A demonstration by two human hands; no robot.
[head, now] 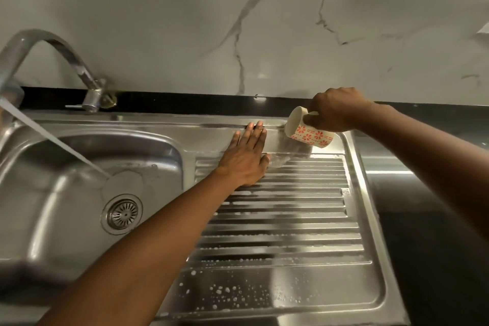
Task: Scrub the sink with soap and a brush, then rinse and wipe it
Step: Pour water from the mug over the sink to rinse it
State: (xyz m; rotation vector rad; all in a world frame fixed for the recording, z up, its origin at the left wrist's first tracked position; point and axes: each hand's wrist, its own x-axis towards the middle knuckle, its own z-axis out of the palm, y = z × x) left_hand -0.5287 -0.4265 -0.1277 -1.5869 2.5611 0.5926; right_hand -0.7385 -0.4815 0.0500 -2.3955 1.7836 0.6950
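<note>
Soap suds [227, 291] fleck the near drainboard [291, 219]; beyond, the left hand [246, 159] presses flat, just left of the tipped cup [308, 128] gripped by the right hand [336, 111].

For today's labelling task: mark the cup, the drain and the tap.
cup [312, 137], head view, on its patterned side
drain [123, 214], head view, on the strainer's centre
tap [57, 46], head view, on the curved spout

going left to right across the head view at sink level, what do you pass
tap → water stream → drain → left hand flat on the drainboard → patterned cup → right hand gripping it
</note>
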